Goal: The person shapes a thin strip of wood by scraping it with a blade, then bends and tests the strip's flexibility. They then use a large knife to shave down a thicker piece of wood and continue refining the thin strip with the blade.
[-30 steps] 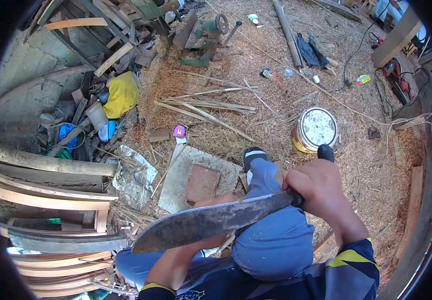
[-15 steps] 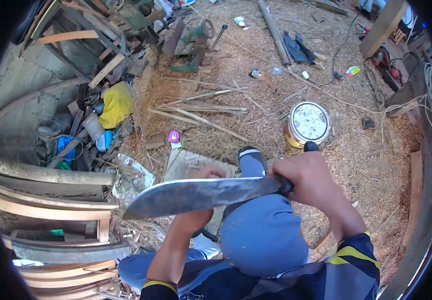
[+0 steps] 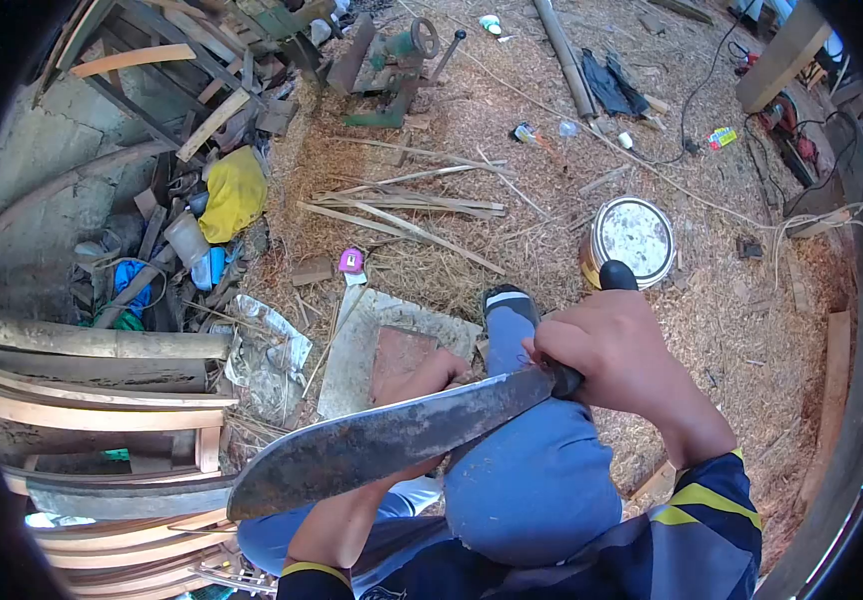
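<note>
A large machete (image 3: 382, 440) with a broad, stained blade lies across the view, its tip at lower left. Its dark handle is in my right hand (image 3: 612, 345), fingers wrapped round it above my bent knee (image 3: 532, 480). Behind the blade, my left hand (image 3: 427, 380) shows its curled fingers, while the blade covers part of the hand and wrist; whatever it may hold is hidden. Just beyond that hand, a reddish-brown flat rectangular piece (image 3: 400, 352) rests on a pale grey board (image 3: 350, 372) on the ground.
A lidded paint bucket (image 3: 634, 243) stands ahead on the right. Thin wood strips (image 3: 412, 205) and a pink tape measure (image 3: 352, 261) lie on the shavings. Curved timbers (image 3: 102, 415) are stacked at left. A green metal machine (image 3: 392, 75) stands farther off.
The machete's tip has swung down towards me, so the blade slants more and shows more of its face. The view has shifted slightly, uncovering more of the grey board and the reddish-brown piece.
</note>
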The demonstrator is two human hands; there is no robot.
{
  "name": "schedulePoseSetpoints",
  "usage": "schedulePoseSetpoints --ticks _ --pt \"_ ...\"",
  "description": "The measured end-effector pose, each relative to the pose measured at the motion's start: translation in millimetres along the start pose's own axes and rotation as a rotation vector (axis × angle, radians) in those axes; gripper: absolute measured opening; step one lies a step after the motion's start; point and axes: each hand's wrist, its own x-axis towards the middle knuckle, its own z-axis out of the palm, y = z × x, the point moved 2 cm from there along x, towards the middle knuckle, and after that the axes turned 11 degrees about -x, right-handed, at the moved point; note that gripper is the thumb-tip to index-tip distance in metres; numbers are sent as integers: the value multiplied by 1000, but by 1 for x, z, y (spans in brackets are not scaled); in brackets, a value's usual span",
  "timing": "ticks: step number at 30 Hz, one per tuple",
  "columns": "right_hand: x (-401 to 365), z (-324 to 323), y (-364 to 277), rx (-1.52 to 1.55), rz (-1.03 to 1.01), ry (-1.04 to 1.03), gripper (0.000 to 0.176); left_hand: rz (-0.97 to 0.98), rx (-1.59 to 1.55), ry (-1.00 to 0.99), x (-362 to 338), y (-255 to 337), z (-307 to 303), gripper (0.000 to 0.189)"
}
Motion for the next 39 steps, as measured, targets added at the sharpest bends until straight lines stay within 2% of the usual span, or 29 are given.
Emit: schedulePoseSetpoints --ticks 1,4,10,16,19,25,29,31,33,34,36,37,39 --pt "-2 0 1 -4 6 0 24 -26 -22 -12 1 -1 1 16" --pt "-7 2 3 15 27 -4 24 89 -12 -33 3 0 6 20" --pt "-7 1 3 -18 30 -5 21 87 33 -15 2 -6 7 22" --pt "-8 -1 4 -26 23 -25 21 224 180 -33 4 -6 7 19" --pt "-9 -4 -2 -38 45 -1 22 345 78 33 3 -5 9 19" --pt "-12 -15 -6 -90 59 23 21 427 121 -32 3 -5 5 23" --pt "-14 -18 -4 -102 53 56 21 378 119 -46 -2 -1 3 20" --pt "-15 -20 -3 -93 59 45 21 429 90 -75 0 8 -1 19" --pt "-26 -16 5 -69 143 18 21 511 692 40 -28 -6 2 14" --pt "-34 -13 10 -62 192 20 21 479 601 70 -45 -16 -6 14" --pt "-55 -13 25 -53 303 33 20 331 -11 100 -87 -50 -31 20" --pt "-63 -10 25 -26 353 15 20 250 -137 114 -100 -68 -38 25" --pt "-59 -10 23 2 329 18 19 -131 -309 441 -95 -78 -37 21"
